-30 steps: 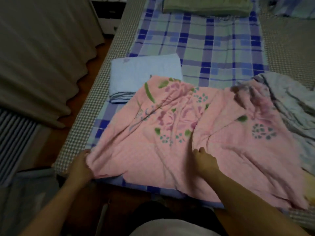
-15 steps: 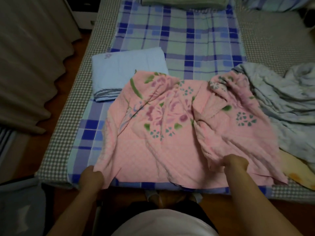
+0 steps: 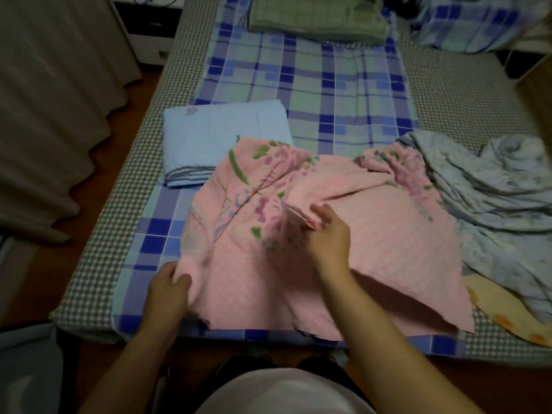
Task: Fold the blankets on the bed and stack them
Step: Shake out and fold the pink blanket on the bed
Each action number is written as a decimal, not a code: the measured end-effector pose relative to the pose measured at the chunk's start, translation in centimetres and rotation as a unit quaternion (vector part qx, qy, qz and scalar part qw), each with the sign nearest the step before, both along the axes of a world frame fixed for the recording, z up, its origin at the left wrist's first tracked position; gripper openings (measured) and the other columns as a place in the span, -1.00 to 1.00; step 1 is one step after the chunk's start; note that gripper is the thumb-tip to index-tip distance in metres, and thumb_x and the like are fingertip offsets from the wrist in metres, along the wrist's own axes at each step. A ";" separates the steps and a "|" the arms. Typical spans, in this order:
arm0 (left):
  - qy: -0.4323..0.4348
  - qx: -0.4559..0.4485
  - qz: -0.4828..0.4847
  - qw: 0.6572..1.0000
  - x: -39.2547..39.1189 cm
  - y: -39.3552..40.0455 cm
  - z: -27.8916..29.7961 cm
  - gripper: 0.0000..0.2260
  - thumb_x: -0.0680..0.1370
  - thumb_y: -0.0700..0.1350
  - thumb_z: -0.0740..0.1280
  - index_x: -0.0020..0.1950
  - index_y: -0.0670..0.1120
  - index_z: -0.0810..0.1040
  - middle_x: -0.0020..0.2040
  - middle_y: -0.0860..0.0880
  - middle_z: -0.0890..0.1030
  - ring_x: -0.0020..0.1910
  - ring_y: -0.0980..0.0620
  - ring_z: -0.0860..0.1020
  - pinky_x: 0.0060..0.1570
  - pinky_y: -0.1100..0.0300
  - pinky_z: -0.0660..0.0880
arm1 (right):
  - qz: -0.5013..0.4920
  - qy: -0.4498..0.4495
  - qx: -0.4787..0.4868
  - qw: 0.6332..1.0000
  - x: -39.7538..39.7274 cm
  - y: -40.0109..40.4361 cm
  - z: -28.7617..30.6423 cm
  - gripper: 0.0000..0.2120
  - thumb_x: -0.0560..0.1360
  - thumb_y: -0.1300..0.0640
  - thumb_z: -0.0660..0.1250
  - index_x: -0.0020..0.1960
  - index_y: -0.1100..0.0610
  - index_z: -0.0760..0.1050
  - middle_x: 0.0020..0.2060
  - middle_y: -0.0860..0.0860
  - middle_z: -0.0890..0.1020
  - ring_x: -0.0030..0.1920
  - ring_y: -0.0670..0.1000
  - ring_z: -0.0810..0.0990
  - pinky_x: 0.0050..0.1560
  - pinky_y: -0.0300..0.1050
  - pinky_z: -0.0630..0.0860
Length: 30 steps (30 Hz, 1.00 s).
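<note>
My left hand (image 3: 168,289) grips the pink floral blanket (image 3: 385,249) at its near-left corner — right hand (image 3: 327,237) pinches a mid fold.

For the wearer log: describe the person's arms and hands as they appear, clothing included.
Both forearms are bare, with no sleeve in view. No ring, watch or glove shows on the left hand or the right hand. A pale top shows at the bottom edge.

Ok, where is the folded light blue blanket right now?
In the head view the light blue blanket lies folded on the left side of the bed, just beyond the pink blanket, whose far left corner overlaps it.
</note>
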<state>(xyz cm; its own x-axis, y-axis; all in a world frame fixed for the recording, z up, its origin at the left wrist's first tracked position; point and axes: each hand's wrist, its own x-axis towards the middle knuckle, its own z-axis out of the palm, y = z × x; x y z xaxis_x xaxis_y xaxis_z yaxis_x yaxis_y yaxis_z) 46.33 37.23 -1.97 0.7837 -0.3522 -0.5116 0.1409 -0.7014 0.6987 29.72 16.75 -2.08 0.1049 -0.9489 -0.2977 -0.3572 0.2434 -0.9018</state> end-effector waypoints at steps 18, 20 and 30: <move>0.178 -0.121 0.044 0.976 -9.3 -3.8 1.8 -0.71 0.57 -0.23 0.26 0.15 0.04 0.67 0.00 0.02 0.71 0.03 -0.03 0.66 0.10 -0.15 0.61 | 0.111 0.064 -0.214 0.968 -0.4 11.1 -2.7 -0.81 0.45 0.39 0.42 -0.04 0.14 0.65 -0.18 -0.08 0.54 -0.15 -0.28 0.51 -0.10 -0.43 0.43; 0.168 -0.120 0.032 0.978 -9.4 -3.8 1.5 -0.70 0.51 -0.17 0.27 0.14 0.08 0.66 0.01 0.03 0.70 0.03 -0.03 0.65 0.10 -0.18 0.60 | 0.070 0.048 -0.209 0.974 -0.9 10.3 -2.3 -0.79 0.43 0.41 0.42 -0.08 0.13 0.64 -0.18 -0.07 0.57 -0.12 -0.23 0.55 -0.12 -0.25 0.53; 0.194 -0.150 -0.001 0.969 -9.0 -3.7 3.3 -0.65 0.61 -0.34 0.25 0.27 0.04 0.52 0.11 -0.05 0.65 0.05 0.02 0.67 0.12 -0.07 0.61 | 0.210 0.034 -0.323 0.922 -2.0 11.5 -2.6 -0.82 0.49 0.28 0.27 -0.01 0.25 0.64 -0.02 0.06 0.60 -0.01 0.00 0.60 -0.01 -0.17 0.55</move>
